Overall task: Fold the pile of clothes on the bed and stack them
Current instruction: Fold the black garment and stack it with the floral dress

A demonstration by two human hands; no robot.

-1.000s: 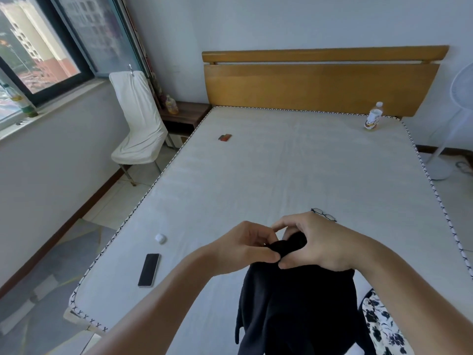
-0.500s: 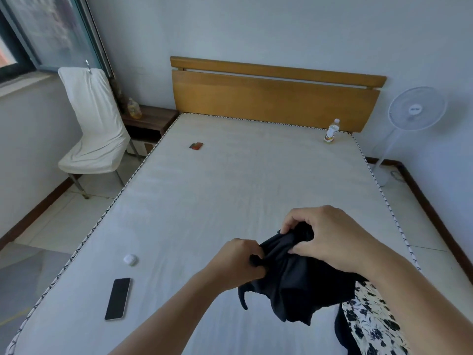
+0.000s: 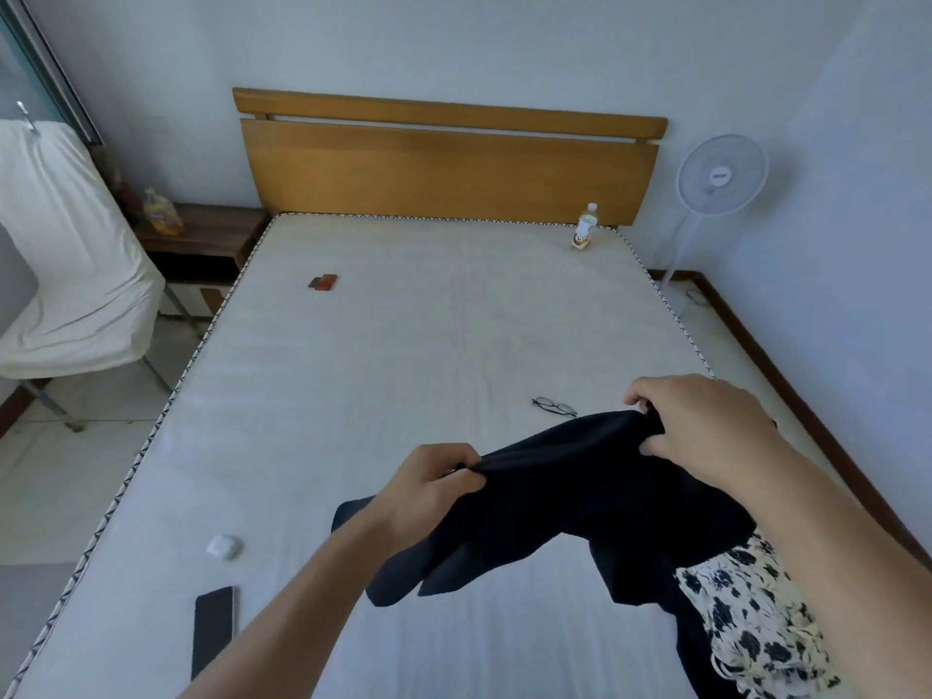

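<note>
**Black garment stretched between two hands over a bare mattress**

White mattress (image 3: 403, 375) with a zigzag-trimmed edge fills the room, its wooden headboard (image 3: 449, 169) at 12 o'clock against a pale wall. Low in the view, the left hand (image 3: 428, 489) pinches one end of a black garment (image 3: 570, 496), fingers curled tight on the cloth. The right hand (image 3: 706, 426), at about 2 o'clock from the left, grips the other end in bunched fingers. The cloth spans taut between them and hangs in loose folds below, above the mattress. At 5 o'clock a floral black-and-white garment (image 3: 756, 623) lies on the bed's near right corner, partly under the black one.

Glasses (image 3: 554, 407) rest just beyond the black cloth. A phone (image 3: 213, 629) and a small white case (image 3: 225, 546) lie at 8 o'clock, a small red item (image 3: 323, 283) at 11, a bottle (image 3: 585, 227) at 1 by the headboard. A fan (image 3: 721, 175) stands at 2 o'clock; a white-covered chair (image 3: 65, 274) at 9.
</note>
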